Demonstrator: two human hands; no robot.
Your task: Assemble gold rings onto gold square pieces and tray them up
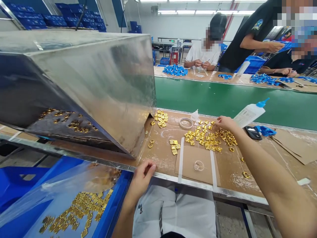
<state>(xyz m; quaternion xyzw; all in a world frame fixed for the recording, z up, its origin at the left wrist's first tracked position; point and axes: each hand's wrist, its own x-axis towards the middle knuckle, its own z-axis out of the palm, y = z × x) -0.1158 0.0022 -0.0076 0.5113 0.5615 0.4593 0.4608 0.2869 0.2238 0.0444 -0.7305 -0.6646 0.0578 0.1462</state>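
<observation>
My right hand (226, 123) reaches over the far side of the workbench, its fingertips pinched at a small gold-coloured piece (212, 123). Below it spread a pile of gold-coloured square pieces (201, 137) and a heap of gold rings (227, 137). My left hand (145, 173) rests at the bench's front edge, fingers curled, with nothing visible in it. Between the hands lies a cardboard pad (195, 158) held by white tape strips, with a small clear ring-shaped spot on it. Several square pieces (174, 146) form a small group left of the pad.
A large metal hood (104, 76) stands at left, rings inside. Below it, a blue bin (121, 195) holds plated gold pieces. A white squeeze bottle (250, 115), tape roll (186, 123) and black device (252, 133) sit on the bench. Beyond the green belt (223, 97), other people work.
</observation>
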